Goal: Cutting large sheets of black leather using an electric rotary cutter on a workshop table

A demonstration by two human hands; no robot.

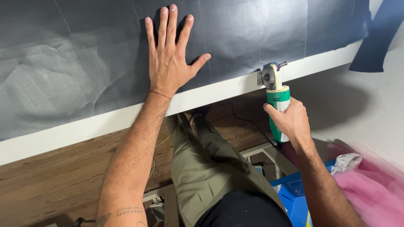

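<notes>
My left hand [168,54] lies flat with fingers spread on a dark grey sheet of fabric [75,63] covering a white table [105,122]. My right hand [290,122] grips the green handle of a small electric rotary cutter [274,86]. The cutter's metal head sits at the table's front edge, right where the fabric ends. A black cord runs from the cutter down toward the floor.
A dark blue strip of fabric [374,38] hangs over the table at the upper right. Pink tulle [370,189] and a blue box [294,197] sit at the lower right. My legs in olive trousers [210,164] stand on a wooden floor [54,176].
</notes>
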